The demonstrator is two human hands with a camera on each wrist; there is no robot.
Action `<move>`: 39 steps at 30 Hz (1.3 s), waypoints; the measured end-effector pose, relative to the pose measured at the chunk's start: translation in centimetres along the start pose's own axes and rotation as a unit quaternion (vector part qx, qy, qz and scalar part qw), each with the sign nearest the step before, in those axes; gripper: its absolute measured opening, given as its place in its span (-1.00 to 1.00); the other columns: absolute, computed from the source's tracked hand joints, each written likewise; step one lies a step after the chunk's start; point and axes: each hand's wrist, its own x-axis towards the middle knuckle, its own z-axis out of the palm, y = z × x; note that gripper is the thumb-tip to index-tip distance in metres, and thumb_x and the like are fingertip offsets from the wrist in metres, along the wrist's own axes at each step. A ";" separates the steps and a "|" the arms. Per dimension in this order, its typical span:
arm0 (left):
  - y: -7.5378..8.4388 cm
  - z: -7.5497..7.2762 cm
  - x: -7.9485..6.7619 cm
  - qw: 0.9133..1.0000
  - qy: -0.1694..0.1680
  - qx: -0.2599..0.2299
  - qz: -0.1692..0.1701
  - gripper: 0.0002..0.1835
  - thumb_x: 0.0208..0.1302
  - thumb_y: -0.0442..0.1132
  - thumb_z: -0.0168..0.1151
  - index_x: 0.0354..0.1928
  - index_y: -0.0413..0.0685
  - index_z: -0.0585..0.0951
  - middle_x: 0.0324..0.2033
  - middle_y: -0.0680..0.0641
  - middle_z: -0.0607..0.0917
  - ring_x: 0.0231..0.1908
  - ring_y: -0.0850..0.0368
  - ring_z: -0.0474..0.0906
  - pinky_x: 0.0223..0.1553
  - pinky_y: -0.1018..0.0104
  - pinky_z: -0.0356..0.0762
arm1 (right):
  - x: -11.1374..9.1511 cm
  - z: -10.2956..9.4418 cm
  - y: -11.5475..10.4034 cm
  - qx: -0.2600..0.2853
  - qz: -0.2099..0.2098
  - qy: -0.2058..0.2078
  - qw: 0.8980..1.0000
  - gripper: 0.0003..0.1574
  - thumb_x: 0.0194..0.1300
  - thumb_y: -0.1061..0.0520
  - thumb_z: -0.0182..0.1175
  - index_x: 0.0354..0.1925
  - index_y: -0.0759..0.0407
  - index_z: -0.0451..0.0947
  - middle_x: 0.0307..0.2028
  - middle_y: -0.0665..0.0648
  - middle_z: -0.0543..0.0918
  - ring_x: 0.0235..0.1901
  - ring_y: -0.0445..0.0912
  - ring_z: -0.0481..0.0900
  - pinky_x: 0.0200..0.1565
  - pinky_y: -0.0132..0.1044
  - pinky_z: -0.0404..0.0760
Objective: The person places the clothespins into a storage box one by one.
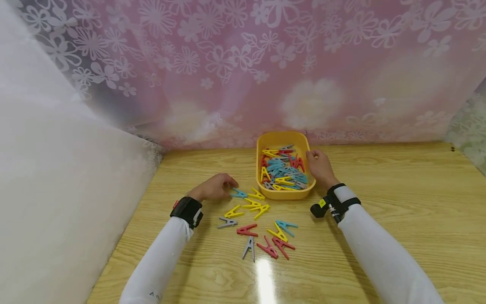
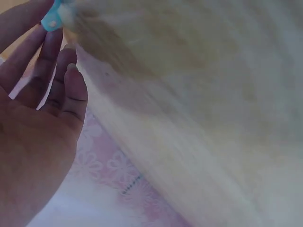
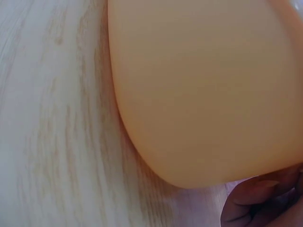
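My left hand (image 1: 215,187) is left of the yellow bin, low over the table. Its thumb and fingertips pinch a blue clothespin (image 2: 52,20), whose other end is out of frame in the left wrist view. My right hand (image 1: 320,168) grips the right rim of the yellow plastic bin (image 1: 285,195), fingers curled at its edge. Inside the bin lies a heap of blue, yellow, red and grey clothespins (image 1: 282,169). In the right wrist view the bin's outer wall (image 3: 208,94) fills most of the picture, with curled fingers (image 3: 251,196) below it.
Loose yellow clothespins (image 1: 233,212) lie in front of the bin. Nearer me are red clothespins (image 1: 247,230), grey clothespins (image 1: 249,248) and a blue clothespin (image 1: 287,227). The wooden table (image 1: 398,198) ends at a pink flowered curtain (image 1: 235,84); white sheeting (image 1: 68,177) hangs at left.
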 end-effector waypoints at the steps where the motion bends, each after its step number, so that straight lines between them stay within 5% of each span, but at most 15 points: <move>1: 0.1 0.1 -0.2 1.000 0.005 0.004 -0.004 -0.62 0.09 -0.42 0.38 0.01 -0.18 0.61 -0.12 -0.03 0.60 -0.14 0.06 0.47 -0.06 0.20 0.44 | 0.0 -0.1 0.0 0.000 0.001 0.000 1.000 -0.42 0.53 -0.13 -0.29 0.08 0.35 0.29 0.01 0.32 0.36 -0.03 0.13 0.31 0.01 -0.07 0.32; 10: -0.7 0.4 -0.8 0.998 0.054 -0.038 -0.021 -0.73 0.13 -0.22 0.40 -0.12 -0.12 0.66 -0.27 -0.01 0.62 -0.27 0.11 0.52 -0.19 0.23 0.48 | 0.1 -0.3 0.5 0.005 0.009 0.003 1.000 -0.42 0.53 -0.13 -0.27 0.09 0.35 0.29 0.00 0.32 0.36 -0.04 0.14 0.32 0.00 -0.07 0.33; 17: 0.5 -2.0 -0.3 0.986 0.123 -0.113 -0.014 -0.71 0.19 -0.10 0.35 -0.07 -0.02 0.65 -0.25 -0.02 0.63 -0.22 0.01 0.51 -0.25 0.16 0.47 | 0.0 -0.2 0.7 0.003 0.010 0.001 1.000 -0.41 0.53 -0.15 -0.28 0.08 0.35 0.29 -0.07 0.29 0.36 -0.09 0.11 0.32 -0.09 -0.15 0.33; 24: 5.0 -3.6 2.8 0.975 0.168 -0.144 0.029 -0.64 0.19 -0.03 0.35 -0.05 -0.05 0.63 -0.22 -0.05 0.63 -0.18 -0.01 0.51 -0.18 0.13 0.47 | -0.1 -0.1 0.8 -0.005 0.011 -0.007 1.000 -0.37 0.53 -0.17 -0.30 0.12 0.35 0.28 -0.09 0.29 0.37 -0.11 0.10 0.33 -0.11 -0.17 0.34; 31: 9.5 -3.0 7.6 0.976 0.155 -0.131 0.083 -0.56 0.22 -0.02 0.32 0.07 -0.08 0.57 -0.15 0.01 0.61 -0.11 0.07 0.50 -0.08 0.27 0.45 | -0.3 0.2 0.3 0.001 0.016 -0.012 1.000 -0.37 0.53 -0.16 -0.28 0.15 0.35 0.28 -0.01 0.31 0.38 -0.06 0.12 0.34 0.03 -0.08 0.37; 39: 10.3 -3.1 8.4 0.977 0.150 -0.127 0.082 -0.60 0.26 -0.07 0.30 0.06 -0.10 0.57 -0.14 0.00 0.61 -0.14 0.12 0.49 -0.07 0.30 0.44 | -0.2 -0.1 -0.3 0.006 0.015 -0.007 1.000 -0.39 0.53 -0.16 -0.29 0.12 0.34 0.27 -0.02 0.31 0.36 -0.04 0.12 0.32 0.03 -0.09 0.36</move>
